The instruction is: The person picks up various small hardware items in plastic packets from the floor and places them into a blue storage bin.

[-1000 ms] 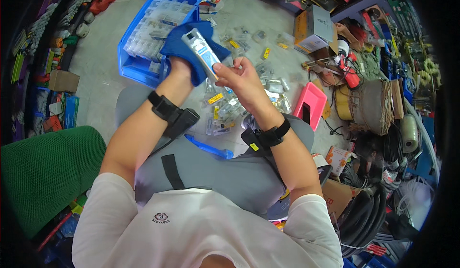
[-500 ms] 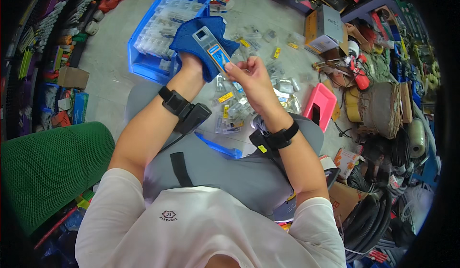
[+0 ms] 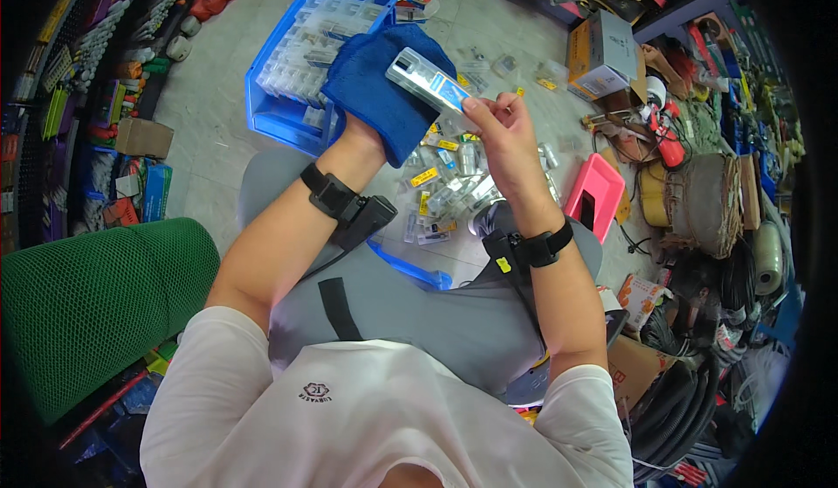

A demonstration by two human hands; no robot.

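Your left hand [image 3: 371,134] is almost wholly wrapped in a blue cloth [image 3: 384,86], so you cannot tell how its fingers lie, only that it grips the cloth from beneath and presses it against the left end of a small clear plastic packet with a blue label [image 3: 428,84]. Your right hand [image 3: 506,139] is curled, its fingertips [image 3: 476,108] pinching the right end of that packet, which lies tilted between your two hands, held up above the floor, its left end higher and farther than its right. Each wrist carries a black strap: the one on your left wrist [image 3: 327,193] has a dark block fixed just beside it, and the one on your right wrist [image 3: 546,248] sits near a small yellow tag. Below your hands, on the grey floor [image 3: 209,104], lies a scatter of small clear packets with yellow labels [image 3: 445,187], close to your knees. To the far left of them stands a blue crate [image 3: 275,113] filled with more clear packets. On the right a pink tray [image 3: 598,195] lies on the floor, with a cardboard box [image 3: 602,51] farther off behind it. At your near left sits a green mesh seat [image 3: 87,305].
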